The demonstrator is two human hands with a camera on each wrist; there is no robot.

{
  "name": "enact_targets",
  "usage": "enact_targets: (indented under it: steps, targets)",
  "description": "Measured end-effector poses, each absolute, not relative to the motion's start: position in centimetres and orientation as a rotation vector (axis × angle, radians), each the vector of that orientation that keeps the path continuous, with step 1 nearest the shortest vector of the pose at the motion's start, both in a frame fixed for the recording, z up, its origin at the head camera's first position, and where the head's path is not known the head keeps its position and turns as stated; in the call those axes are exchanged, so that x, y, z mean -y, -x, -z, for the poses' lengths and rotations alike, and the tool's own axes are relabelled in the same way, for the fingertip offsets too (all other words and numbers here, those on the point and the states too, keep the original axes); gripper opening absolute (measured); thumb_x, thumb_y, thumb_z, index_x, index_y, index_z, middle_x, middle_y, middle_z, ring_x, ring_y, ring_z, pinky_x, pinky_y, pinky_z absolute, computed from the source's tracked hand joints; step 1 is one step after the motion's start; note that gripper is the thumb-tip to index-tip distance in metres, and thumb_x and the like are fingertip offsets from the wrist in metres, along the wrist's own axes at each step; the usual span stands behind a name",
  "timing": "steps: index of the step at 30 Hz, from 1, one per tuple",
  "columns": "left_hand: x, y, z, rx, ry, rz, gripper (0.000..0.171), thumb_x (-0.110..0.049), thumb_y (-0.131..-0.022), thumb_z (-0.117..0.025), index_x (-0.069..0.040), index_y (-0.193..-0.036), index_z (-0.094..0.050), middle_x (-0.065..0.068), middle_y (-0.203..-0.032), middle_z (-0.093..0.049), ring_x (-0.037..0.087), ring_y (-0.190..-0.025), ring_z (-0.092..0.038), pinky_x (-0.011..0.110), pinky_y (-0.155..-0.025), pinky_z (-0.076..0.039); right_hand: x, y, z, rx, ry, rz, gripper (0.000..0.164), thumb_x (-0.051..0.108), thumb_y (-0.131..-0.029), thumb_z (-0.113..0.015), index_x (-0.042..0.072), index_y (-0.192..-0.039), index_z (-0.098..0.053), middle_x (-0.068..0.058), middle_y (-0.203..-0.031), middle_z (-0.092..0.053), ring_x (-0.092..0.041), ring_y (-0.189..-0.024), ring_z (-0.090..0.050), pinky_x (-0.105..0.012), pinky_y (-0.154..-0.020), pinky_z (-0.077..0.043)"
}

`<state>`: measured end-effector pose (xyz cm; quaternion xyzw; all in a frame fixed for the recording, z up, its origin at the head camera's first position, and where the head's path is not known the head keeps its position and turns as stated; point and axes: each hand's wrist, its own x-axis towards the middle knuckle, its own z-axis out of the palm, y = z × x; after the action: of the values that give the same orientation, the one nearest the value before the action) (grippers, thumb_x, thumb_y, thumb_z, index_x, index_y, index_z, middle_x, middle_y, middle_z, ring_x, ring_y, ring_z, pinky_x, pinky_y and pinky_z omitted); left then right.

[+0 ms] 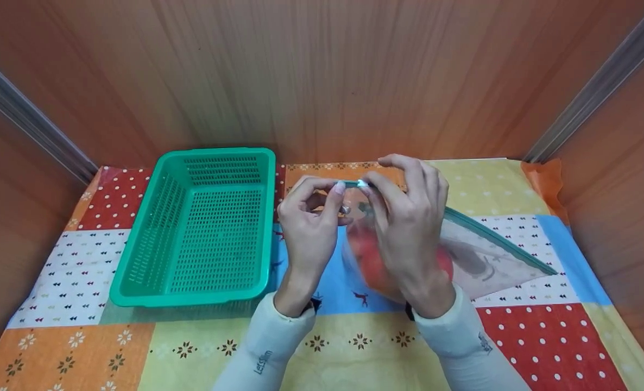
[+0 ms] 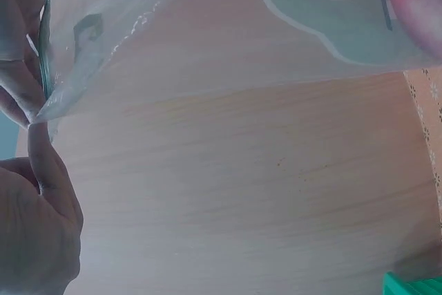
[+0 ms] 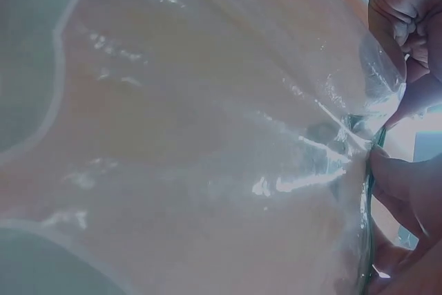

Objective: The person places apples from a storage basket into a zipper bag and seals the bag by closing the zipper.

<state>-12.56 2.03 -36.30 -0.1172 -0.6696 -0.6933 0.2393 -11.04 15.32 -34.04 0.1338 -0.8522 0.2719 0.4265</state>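
Note:
A clear zip bag point(image 1: 477, 271) hangs from both hands over the middle of the table, its green zip strip point(image 1: 498, 240) slanting down to the right. Thumb and fingers of my left hand point(image 1: 308, 228) pinch one end of the strip. Close beside it, my right hand point(image 1: 413, 222) pinches the same strip, its other fingers raised. Red rounded things point(image 1: 366, 252) show through the bag's lower part, partly hidden behind the right hand. In the right wrist view the film point(image 3: 207, 170) is creased toward the fingertips, and pale green printed shapes point(image 3: 34, 67) mark it.
To the left stands a green plastic basket point(image 1: 270, 228) with slotted walls and nothing in it. A patchwork-patterned cloth point(image 1: 360, 353) covers the table. Wood-look panels point(image 1: 322, 81) enclose the back and both sides, with grey metal strips point(image 1: 588, 87) at the corners.

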Motion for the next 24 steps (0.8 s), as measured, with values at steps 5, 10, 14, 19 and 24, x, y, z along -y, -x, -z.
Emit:
enact_targets:
  steps: [5,10,14,19,24]
  targets:
    - [-1.9,12.6,36.5,1.812,0.312,1.89,0.011,-0.003,-0.098,-0.074,0.006,-0.105,-0.074,0.016,-0.097,-0.068,0.023,-0.077,-0.076,0.036,-0.063,-0.064,-16.1,11.0,34.3,2.136,-0.321,-0.678,0.022,0.021,-0.095,-0.081,0.005,-0.11,-0.083,-0.016,-0.125,-0.067,-0.035,-0.12,-0.056,-0.054,-0.105,-0.039]
    - [-1.7,12.7,36.5,1.789,0.294,1.896,0.013,-0.001,-0.096,-0.075,0.007,-0.106,-0.073,0.017,-0.096,-0.066,0.025,-0.075,-0.074,0.036,-0.062,-0.063,-16.7,10.8,34.4,2.132,-0.309,-0.706,0.022,0.018,-0.095,-0.081,0.003,-0.11,-0.082,-0.018,-0.124,-0.066,-0.037,-0.12,-0.055,-0.055,-0.103,-0.037]
    - [-1.7,12.6,36.5,1.79,0.283,1.893,0.014,-0.002,-0.096,-0.075,0.007,-0.107,-0.073,0.017,-0.097,-0.066,0.025,-0.076,-0.074,0.035,-0.062,-0.063,-17.1,10.8,34.4,2.12,-0.296,-0.731,0.019,0.015,-0.095,-0.081,0.003,-0.11,-0.082,-0.018,-0.126,-0.067,-0.037,-0.123,-0.055,-0.056,-0.107,-0.036]
    - [-1.5,12.5,36.4,1.782,0.291,1.893,0.013,-0.002,-0.096,-0.075,0.007,-0.106,-0.073,0.017,-0.096,-0.066,0.026,-0.076,-0.074,0.035,-0.063,-0.063,-17.6,10.9,34.4,2.1,-0.296,-0.747,0.016,0.012,-0.094,-0.081,0.004,-0.108,-0.083,-0.018,-0.127,-0.068,-0.037,-0.126,-0.055,-0.057,-0.109,-0.035]
    - [-1.4,12.7,36.5,1.777,0.287,1.9,0.013,-0.002,-0.097,-0.074,0.006,-0.106,-0.073,0.017,-0.095,-0.065,0.025,-0.074,-0.073,0.035,-0.062,-0.063,-18.1,11.0,34.5,2.074,-0.313,-0.758,0.015,0.011,-0.094,-0.081,0.004,-0.107,-0.083,-0.017,-0.126,-0.068,-0.037,-0.125,-0.055,-0.057,-0.11,-0.034]
